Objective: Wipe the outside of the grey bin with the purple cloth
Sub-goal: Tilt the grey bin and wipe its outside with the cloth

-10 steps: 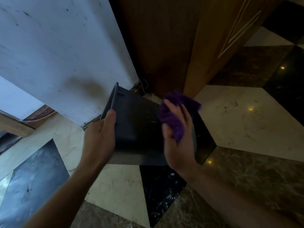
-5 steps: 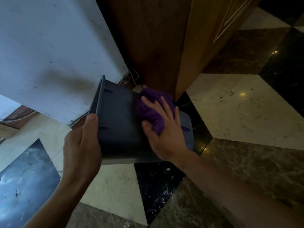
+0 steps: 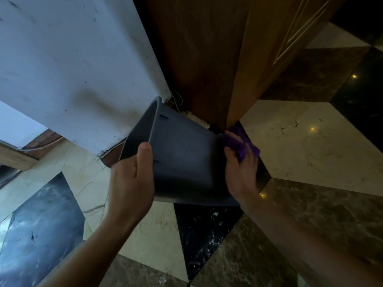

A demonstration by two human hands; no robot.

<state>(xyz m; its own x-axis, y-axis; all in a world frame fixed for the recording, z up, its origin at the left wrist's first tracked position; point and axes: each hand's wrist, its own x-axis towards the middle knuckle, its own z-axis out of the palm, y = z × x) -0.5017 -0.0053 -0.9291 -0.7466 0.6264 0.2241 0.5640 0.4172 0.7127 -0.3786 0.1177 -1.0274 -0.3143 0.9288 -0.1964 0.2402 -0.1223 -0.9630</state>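
Note:
The grey bin (image 3: 184,160) is held tipped on its side above the floor, with its open mouth facing left toward the wall. My left hand (image 3: 130,179) grips the rim, thumb on the outer side. My right hand (image 3: 240,172) presses the purple cloth (image 3: 240,141) against the bin's base end at the right. Part of the cloth is hidden under my fingers.
A white wall (image 3: 72,69) rises at the left. A wooden door and frame (image 3: 207,59) stand just behind the bin. The floor is polished marble in cream, black and brown tiles (image 3: 310,146). A thin wire (image 3: 178,100) hangs at the wall's foot.
My right hand has slid the cloth from the bin's side wall rightward to its base end. The bin has turned, so more of its open mouth shows at the left.

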